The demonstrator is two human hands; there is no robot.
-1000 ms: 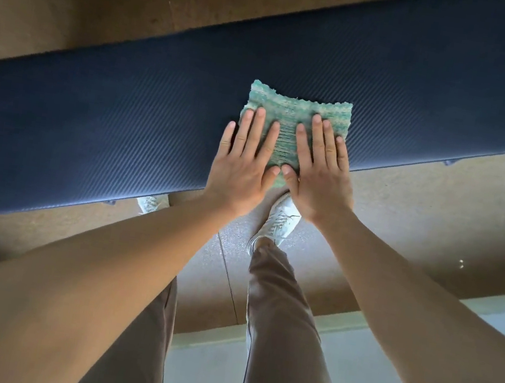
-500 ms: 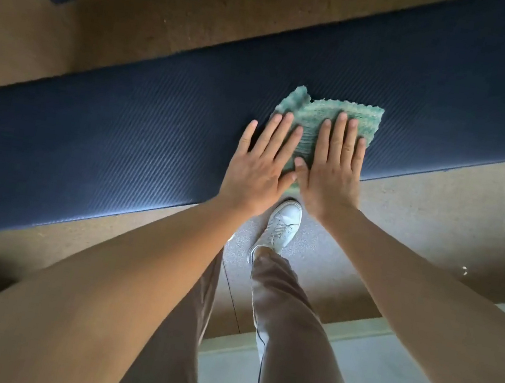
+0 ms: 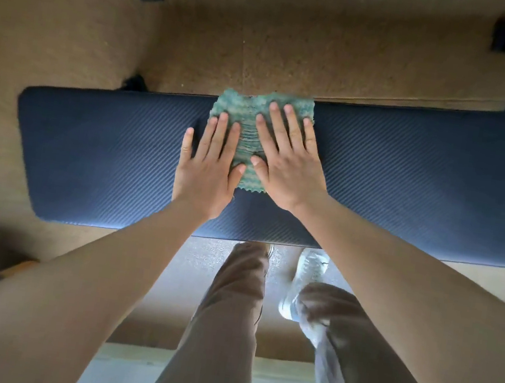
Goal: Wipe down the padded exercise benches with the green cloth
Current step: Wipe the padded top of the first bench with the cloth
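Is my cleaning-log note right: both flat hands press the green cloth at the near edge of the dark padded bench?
Not quite. In the head view the green cloth lies at the far edge of the dark padded bench, not the near one. The left hand and right hand do both press it flat.

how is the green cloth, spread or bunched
Spread out: the green cloth lies flat on the bench under the left hand and right hand.
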